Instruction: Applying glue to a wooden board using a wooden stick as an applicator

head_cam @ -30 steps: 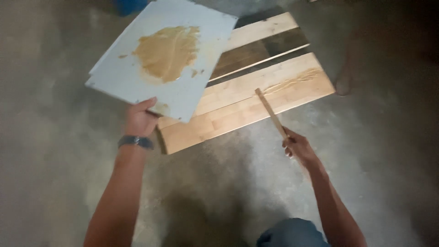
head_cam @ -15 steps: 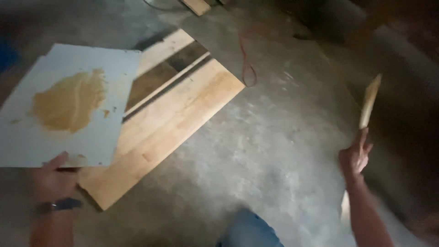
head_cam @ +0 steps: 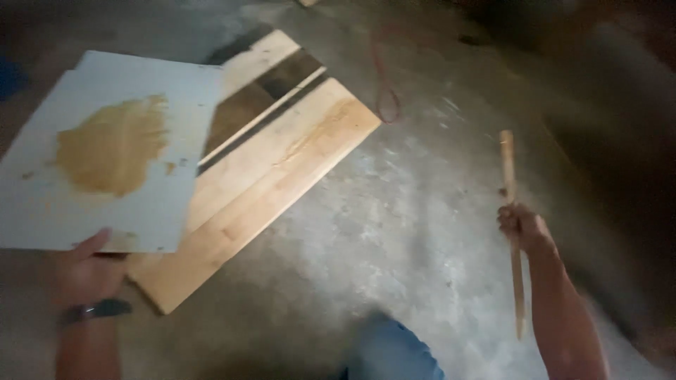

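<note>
Your left hand pinches the white board smeared with tan paste at its near edge, while your right hand, well apart, clamps the thin wooden stick upright.

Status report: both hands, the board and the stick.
Left hand grips white board, tan paste patch on top. Right hand holds wooden stick upright. Wood planks on concrete floor below.

No packages, labels, signs, screens.
</note>
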